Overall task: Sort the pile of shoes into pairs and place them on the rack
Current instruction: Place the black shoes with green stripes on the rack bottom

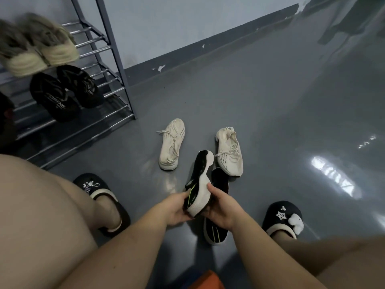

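Note:
My left hand [177,207] and my right hand [221,207] both grip a black sneaker with a white sole [201,180], lifted on its side above the floor. Its black mate [216,205] lies on the floor just under my right hand, partly hidden. Two cream knit sneakers lie beyond, one [171,142] to the left and one [230,151] to the right. The metal rack [112,49] stands at the upper left. On it sit a beige pair [37,46] and a black pair of sandals [66,92].
My bare knees fill the lower corners, and my feet wear black slippers at left [100,197] and right [283,217]. A grey wall with a dark baseboard [208,42] runs behind the rack. The glossy grey floor stretches to the right. Something orange [208,280] shows at the bottom edge.

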`<state>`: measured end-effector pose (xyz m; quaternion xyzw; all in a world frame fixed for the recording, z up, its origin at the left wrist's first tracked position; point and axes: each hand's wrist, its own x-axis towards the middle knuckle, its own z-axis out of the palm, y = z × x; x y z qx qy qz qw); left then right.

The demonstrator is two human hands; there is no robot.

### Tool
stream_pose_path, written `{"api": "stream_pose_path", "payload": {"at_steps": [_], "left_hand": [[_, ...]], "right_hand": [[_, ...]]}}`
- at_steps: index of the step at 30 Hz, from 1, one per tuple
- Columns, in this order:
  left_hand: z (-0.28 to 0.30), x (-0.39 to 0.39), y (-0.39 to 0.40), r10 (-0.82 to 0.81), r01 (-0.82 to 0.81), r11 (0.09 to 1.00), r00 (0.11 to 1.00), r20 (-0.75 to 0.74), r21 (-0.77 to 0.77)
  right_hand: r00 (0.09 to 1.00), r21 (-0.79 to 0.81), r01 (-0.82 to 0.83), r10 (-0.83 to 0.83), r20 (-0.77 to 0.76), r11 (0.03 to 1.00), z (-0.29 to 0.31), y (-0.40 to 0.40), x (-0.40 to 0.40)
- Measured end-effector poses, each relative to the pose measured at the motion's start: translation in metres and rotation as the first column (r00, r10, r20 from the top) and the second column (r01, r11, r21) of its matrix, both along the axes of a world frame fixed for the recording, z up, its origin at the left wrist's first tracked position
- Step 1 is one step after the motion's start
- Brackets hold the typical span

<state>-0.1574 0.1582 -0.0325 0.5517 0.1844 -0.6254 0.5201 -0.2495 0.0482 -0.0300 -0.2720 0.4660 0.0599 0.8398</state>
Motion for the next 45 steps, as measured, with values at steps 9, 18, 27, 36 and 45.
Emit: {"api": "stream_pose_path", "payload": {"at_steps": [9,18,27,36,45], "left_hand": [[-0.012,0.004,0.007,-0.056,0.032,0.994,0.97,0.236,0.104],[-0.028,0.014,0.013,-0.035,0.007,0.993,0.97,0.24,0.117],[-0.058,0.021,0.015,-0.067,0.027,0.981,0.977,0.201,0.194],[-0.09,0.028,0.011,-0.18,0.102,0.943,0.957,0.229,0.317],[-0.106,0.03,-0.005,-0.254,0.15,0.881,0.95,0.181,0.449]], "right_hand": [[0.99,-0.234,-0.076,0.045,-0.136,0.969,-0.022,-0.004,-0.008],[0.964,-0.373,-0.227,0.154,-0.215,0.9,-0.041,0.007,-0.007],[0.932,-0.326,-0.327,0.246,-0.265,0.887,-0.069,0.006,0.005],[0.89,-0.332,-0.391,0.262,-0.372,0.858,-0.095,0.007,0.011],[0.894,-0.363,-0.202,0.019,-0.448,0.91,-0.097,-0.033,0.009]]}}
